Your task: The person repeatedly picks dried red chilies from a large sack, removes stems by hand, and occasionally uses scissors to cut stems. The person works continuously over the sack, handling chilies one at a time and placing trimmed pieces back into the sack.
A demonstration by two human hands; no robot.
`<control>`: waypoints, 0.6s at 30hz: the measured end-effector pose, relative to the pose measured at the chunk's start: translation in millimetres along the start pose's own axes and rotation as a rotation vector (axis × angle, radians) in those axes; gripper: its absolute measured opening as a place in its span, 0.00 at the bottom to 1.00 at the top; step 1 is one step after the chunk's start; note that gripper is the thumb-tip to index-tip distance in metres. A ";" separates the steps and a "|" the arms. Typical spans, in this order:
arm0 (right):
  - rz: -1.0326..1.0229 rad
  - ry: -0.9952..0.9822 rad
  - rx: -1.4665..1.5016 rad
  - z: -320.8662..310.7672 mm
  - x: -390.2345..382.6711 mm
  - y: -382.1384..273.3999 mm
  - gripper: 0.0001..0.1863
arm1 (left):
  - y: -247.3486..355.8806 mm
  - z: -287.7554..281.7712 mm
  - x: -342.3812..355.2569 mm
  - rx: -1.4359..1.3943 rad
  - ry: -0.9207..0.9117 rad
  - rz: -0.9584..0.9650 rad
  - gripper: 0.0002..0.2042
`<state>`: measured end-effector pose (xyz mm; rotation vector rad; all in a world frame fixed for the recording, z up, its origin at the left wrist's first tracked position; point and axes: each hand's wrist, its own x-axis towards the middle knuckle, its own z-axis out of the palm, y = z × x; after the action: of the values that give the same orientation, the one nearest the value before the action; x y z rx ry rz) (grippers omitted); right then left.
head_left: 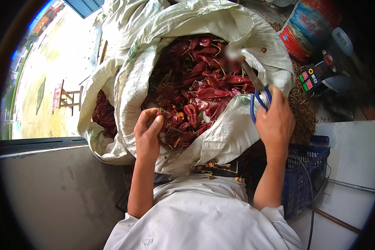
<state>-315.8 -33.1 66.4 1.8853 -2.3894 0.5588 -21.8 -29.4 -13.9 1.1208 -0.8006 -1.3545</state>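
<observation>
A large white woven sack (pixel 131 81) gapes in front of me, its rim rolled down around a heap of dark red dried chili peppers (pixel 200 77). Over the heap's near left edge, my left hand (pixel 148 128) pinches a dried chili pepper (pixel 165 121) between thumb and fingers; much of it is hidden by the hand. My right hand (pixel 276 123) grips blue-handled scissors (pixel 251 76) above the sack's right side, blades pointing up and away toward the peppers. Whether the blades are apart is unclear.
A smaller white sack (pixel 87 108) with red peppers adjoins on the left. Cut stem ends (pixel 212 163) lie by my lap. At right stand a blue plastic crate (pixel 306 154), a dark cable (pixel 310 187), and a colourful printed bag (pixel 306 29). A wall (pixel 50 191) rises on the left.
</observation>
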 end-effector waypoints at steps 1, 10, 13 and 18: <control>0.025 -0.010 0.109 3.9 -11.5 10.8 0.24 | 1.3 3.8 1.1 -0.007 0.009 -0.018 0.08; 0.131 -0.615 1.589 16.0 -74.2 -7.9 0.43 | 5.5 11.4 5.1 -0.031 -0.038 -0.030 0.07; -0.194 -0.559 1.143 24.3 -68.2 -28.3 0.45 | 7.6 10.6 2.9 -0.017 -0.065 -0.022 0.07; -0.360 -0.423 0.668 22.9 -66.0 -56.7 0.47 | 13.1 10.6 -4.9 -0.002 -0.107 -0.041 0.07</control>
<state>-240.8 10.4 42.3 2.8827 -2.1301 1.1225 -27.9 -27.8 2.5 1.0757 -0.8573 -1.4590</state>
